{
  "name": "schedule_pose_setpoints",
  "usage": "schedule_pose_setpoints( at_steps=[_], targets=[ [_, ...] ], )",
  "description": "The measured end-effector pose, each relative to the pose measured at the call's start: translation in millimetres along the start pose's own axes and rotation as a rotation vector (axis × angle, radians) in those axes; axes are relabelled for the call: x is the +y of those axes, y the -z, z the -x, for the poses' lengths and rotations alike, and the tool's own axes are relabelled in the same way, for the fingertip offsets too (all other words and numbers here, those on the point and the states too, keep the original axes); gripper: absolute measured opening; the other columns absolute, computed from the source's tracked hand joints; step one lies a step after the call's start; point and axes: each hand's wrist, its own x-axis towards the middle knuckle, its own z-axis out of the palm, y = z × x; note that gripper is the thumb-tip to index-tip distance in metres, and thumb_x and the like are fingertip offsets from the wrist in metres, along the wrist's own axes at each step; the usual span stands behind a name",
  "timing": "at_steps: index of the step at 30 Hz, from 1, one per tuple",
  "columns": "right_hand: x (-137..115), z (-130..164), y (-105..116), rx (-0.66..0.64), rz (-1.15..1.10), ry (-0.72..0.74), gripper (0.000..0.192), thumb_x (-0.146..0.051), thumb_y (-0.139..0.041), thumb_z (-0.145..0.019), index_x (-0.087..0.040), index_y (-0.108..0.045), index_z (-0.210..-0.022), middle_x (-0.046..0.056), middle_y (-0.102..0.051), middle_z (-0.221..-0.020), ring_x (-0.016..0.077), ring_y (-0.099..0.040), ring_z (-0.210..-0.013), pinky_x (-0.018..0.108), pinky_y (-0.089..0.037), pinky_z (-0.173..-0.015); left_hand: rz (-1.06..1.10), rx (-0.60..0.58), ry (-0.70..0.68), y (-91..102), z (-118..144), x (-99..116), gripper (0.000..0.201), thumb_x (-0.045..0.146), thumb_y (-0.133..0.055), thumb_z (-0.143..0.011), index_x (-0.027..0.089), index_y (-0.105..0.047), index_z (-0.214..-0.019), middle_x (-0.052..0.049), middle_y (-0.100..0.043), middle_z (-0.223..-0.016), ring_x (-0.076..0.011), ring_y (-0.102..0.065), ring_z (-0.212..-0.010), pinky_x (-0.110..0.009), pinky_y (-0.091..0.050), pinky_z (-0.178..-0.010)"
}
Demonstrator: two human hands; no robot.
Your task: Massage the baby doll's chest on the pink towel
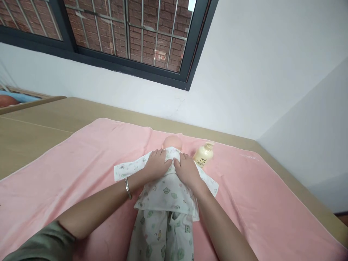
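A baby doll lies stretched out on a pink blanket, its smooth round head (173, 142) at the far end. It wears a white printed top (165, 194) with the sleeves spread sideways, and matching trousers (157, 235). My left hand (157, 165) rests flat on the upper left of the top, fingers stretched toward the head. Opposite it, my right hand (187, 168) lies flat on the upper right. The two thumbs come close together at the middle. No face shows on the doll. A pale yellow pump bottle (203, 155) stands just right of the doll's shoulder.
The pink blanket (258, 203) covers most of a wooden surface (40, 132). White wall (231, 94) rises behind it, with a dark-framed barred window (130, 67) above. At the far left, a blue item (23, 96) and a reddish-brown round object (7, 100) sit behind a wooden edge.
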Motion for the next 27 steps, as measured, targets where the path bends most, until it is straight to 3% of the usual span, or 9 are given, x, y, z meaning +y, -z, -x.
schedule_pose_setpoints(
  at_steps=[4, 11, 21, 27],
  targets=[
    [-9, 7, 0, -0.002, 0.051, -0.005, 0.054, -0.031, -0.031, -0.107, 0.002, -0.05, -0.146, 0.029, -0.053, -0.151, 0.0366, -0.045, -0.145, 0.047, -0.03, -0.119, 0.004, 0.033, -0.017, -2.3, -4, -4, 0.029, 0.032, -0.045, -0.096, 0.015, -0.062, -0.112, -0.016, -0.071, -0.117, -0.0314, -0.064, -0.112, -0.046, -0.047, -0.101],
    [2, -4, -5, 0.033, -0.022, 0.018, 0.05, -0.032, -0.036, -0.106, -0.006, -0.056, -0.143, 0.023, -0.058, -0.149, 0.0329, -0.048, -0.144, 0.046, -0.029, -0.12, 0.002, 0.115, -0.017, -11.6, 2, -3, 0.031, 0.032, -0.045, -0.096, 0.014, -0.062, -0.115, -0.017, -0.071, -0.115, -0.0331, -0.062, -0.116, -0.048, -0.046, -0.103],
    [3, -4, -8, 0.038, -0.045, 0.008, 0.053, -0.034, -0.034, -0.105, -0.004, -0.052, -0.146, 0.024, -0.054, -0.152, 0.0328, -0.043, -0.147, 0.048, -0.024, -0.123, 0.022, 0.099, -0.023, -9.4, 0, -4, 0.025, 0.031, -0.047, -0.093, 0.017, -0.061, -0.107, -0.015, -0.071, -0.111, -0.0325, -0.064, -0.107, -0.049, -0.048, -0.098],
    [18, -11, -6, -0.054, -0.166, 0.031, 0.06, -0.047, -0.039, -0.104, -0.008, -0.049, -0.149, 0.022, -0.044, -0.161, 0.0323, -0.033, -0.154, 0.051, -0.017, -0.126, 0.01, 0.093, -0.016, -6.9, 2, -2, 0.024, 0.031, -0.047, -0.093, 0.017, -0.061, -0.107, -0.014, -0.071, -0.11, -0.0324, -0.064, -0.106, -0.048, -0.049, -0.097]
  ],
)
